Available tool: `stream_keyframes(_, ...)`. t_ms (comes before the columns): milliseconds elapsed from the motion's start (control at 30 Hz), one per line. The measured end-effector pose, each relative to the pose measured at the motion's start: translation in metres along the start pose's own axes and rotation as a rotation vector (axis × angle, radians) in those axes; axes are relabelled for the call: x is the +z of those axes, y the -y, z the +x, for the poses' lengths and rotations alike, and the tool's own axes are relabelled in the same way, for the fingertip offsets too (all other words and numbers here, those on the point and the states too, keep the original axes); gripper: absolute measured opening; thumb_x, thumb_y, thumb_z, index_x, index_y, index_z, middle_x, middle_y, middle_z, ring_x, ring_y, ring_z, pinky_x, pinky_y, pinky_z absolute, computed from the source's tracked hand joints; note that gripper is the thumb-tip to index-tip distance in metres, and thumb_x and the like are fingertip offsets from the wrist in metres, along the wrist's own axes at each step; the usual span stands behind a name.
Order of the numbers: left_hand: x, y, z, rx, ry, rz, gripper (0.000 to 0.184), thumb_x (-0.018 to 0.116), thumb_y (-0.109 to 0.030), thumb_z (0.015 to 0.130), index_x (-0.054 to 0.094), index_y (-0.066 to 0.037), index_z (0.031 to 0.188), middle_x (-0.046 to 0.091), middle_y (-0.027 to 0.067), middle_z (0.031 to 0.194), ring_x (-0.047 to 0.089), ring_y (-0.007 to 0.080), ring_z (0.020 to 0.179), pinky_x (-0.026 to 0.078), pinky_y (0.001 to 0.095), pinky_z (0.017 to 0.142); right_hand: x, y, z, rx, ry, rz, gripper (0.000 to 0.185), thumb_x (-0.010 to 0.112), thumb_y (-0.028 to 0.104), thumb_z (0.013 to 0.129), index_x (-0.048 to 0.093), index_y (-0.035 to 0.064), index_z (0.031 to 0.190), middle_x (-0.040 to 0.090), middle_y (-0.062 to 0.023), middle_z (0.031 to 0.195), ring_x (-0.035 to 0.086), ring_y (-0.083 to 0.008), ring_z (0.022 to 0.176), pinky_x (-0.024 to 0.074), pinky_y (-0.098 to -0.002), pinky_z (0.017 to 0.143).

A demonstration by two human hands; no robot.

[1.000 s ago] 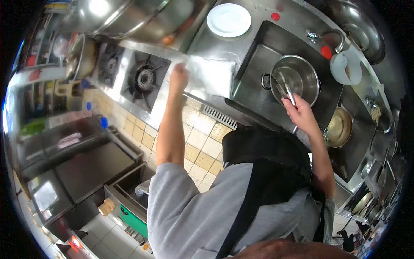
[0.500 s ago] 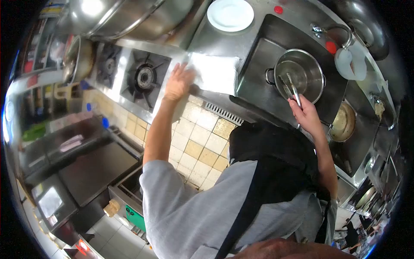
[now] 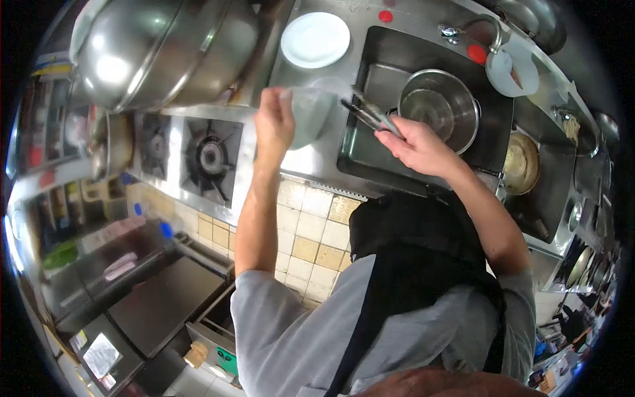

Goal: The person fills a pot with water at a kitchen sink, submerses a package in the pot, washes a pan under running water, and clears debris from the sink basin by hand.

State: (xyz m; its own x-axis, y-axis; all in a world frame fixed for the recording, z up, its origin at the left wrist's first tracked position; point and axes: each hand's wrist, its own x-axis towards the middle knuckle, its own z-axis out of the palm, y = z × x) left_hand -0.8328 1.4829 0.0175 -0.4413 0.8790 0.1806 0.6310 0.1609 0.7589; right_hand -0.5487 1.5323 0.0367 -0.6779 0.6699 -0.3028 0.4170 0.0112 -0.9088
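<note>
- Holds in the right hand [image 3: 418, 144] a pair of tongs [image 3: 374, 111], with fingers folded narrowly around the handle, above the sink [image 3: 370, 149].
- Points the tongs from the right hand toward the left hand [image 3: 273, 126], with the two tips a little apart from each other and near a translucent thing [image 3: 309, 116]; cannot tell whether touching it or not.
- Grips the edge of this translucent thing with the left hand, fingers closed narrowly; looks like thin plastic, but cannot tell exactly, because of blur.
- Lets the translucent thing hang just to the right of the left hand, over the bench [image 3: 362, 18], between both hands.
- Has a metal pot [image 3: 440, 109] in the sink, just beyond the right hand and partly to the right of it.
- Has a pan [image 3: 522, 165] farther to the right of the right hand, past the pot.
- Has a white plate [image 3: 315, 40] on the bench, beyond the left hand.
- Has a stove burner [image 3: 211, 159] to the left of the left hand, and large metal vessels [image 3: 165, 53] farther left and beyond it.
- Has a white container [image 3: 512, 69] beyond the right hand and to the right, near the tap [image 3: 486, 23].
</note>
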Motion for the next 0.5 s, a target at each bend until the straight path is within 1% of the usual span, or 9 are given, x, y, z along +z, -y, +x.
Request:
stream_keyframes(67,0.014,0.011,0.001,0.147,-0.067,-0.085,0.023,0.055,-0.021,0.101,0.059,0.001,0.096,0.060,0.0102,0.071,0.052,0.0143,0.060,0.045,0.0303,0.057,0.007,0.004,0.010,-0.023,0.010,0.017,0.026,0.056,0.027,0.100,0.056,0.0019,0.096,0.054,-0.0059,0.068,0.053,-0.0136,0.063,0.0443,-0.0337,0.059)
stream_keyframes(100,0.016,0.011,0.003,0.198,-0.091,-0.060,0.022,0.053,-0.020,0.102,0.059,0.001,0.097,0.060,0.0091,0.072,0.052,0.0134,0.061,0.045,0.0291,0.057,0.010,0.002,0.015,0.008,0.036,0.022,0.027,0.056,0.028,0.100,0.056,0.0014,0.095,0.055,-0.0070,0.068,0.054,-0.0144,0.063,0.0446,-0.0347,0.059)
stream_keyframes(167,0.017,0.010,0.003,0.169,-0.070,-0.094,0.022,0.052,-0.020,0.103,0.059,0.000,0.097,0.060,0.0089,0.072,0.052,0.0134,0.061,0.045,0.0288,0.057,0.013,0.003,0.026,0.056,0.079,-0.021,0.032,0.055,0.031,0.100,0.055,0.0004,0.092,0.058,-0.0105,0.069,0.057,-0.0180,0.064,0.0455,-0.0374,0.060)
stream_keyframes(200,0.016,0.010,0.002,0.136,-0.058,-0.125,0.022,0.051,-0.020,0.103,0.059,0.000,0.098,0.060,0.0087,0.072,0.053,0.0134,0.061,0.045,0.0285,0.057,0.015,0.005,0.030,0.057,0.074,-0.016,0.032,0.055,0.031,0.100,0.055,0.0004,0.092,0.058,-0.0105,0.069,0.057,-0.0180,0.064,0.0455,-0.0374,0.060)
stream_keyframes(267,0.015,0.012,0.000,0.173,-0.036,-0.097,0.021,0.050,-0.019,0.103,0.059,0.000,0.099,0.060,0.0089,0.073,0.053,0.0135,0.062,0.045,0.0288,0.057,0.018,0.013,0.038,0.078,0.104,-0.031,0.033,0.055,0.031,0.100,0.055,0.0000,0.089,0.060,-0.0134,0.071,0.060,-0.0221,0.065,0.0459,-0.0396,0.062)
stream_keyframes(300,0.014,0.011,-0.001,0.207,-0.018,-0.071,0.021,0.049,-0.018,0.104,0.059,0.000,0.100,0.061,0.0090,0.073,0.054,0.0136,0.062,0.045,0.0291,0.057,0.020,0.016,0.042,0.080,0.101,-0.028,0.033,0.055,0.031,0.100,0.055,0.0000,0.089,0.060,-0.0134,0.071,0.060,-0.0221,0.065,0.0459,-0.0396,0.062)
stream_keyframes(367,0.012,0.006,-0.004,0.197,0.017,-0.062,0.019,0.050,-0.016,0.103,0.059,0.000,0.101,0.062,0.0093,0.074,0.056,0.0138,0.063,0.046,0.0291,0.057,0.023,0.020,0.048,0.003,0.092,-0.127,0.034,0.055,0.032,0.100,0.056,-0.0002,0.088,0.061,-0.0150,0.072,0.060,-0.0258,0.065,0.0459,-0.0412,0.064)
stream_keyframes(433,0.013,0.003,-0.005,0.186,0.047,-0.054,0.017,0.050,-0.015,0.103,0.060,0.000,0.102,0.063,0.0096,0.076,0.057,0.0140,0.065,0.047,0.0292,0.058,0.028,0.016,0.052,-0.023,0.086,-0.112,0.035,0.055,0.032,0.100,0.056,-0.0002,0.088,0.061,-0.0157,0.072,0.060,-0.0269,0.065,0.0458,-0.0419,0.064)
stream_keyframes(500,0.016,0.001,-0.005,0.273,0.024,-0.065,0.006,0.057,-0.008,0.097,0.059,-0.003,0.100,0.066,0.0205,0.082,0.068,0.0372,0.072,0.051,0.0380,0.060,0.032,0.014,0.054,-0.051,0.081,-0.096,0.035,0.055,0.033,0.100,0.056,-0.0003,0.088,0.061,-0.0163,0.072,0.059,-0.0280,0.065,0.0457,-0.0427,0.064)
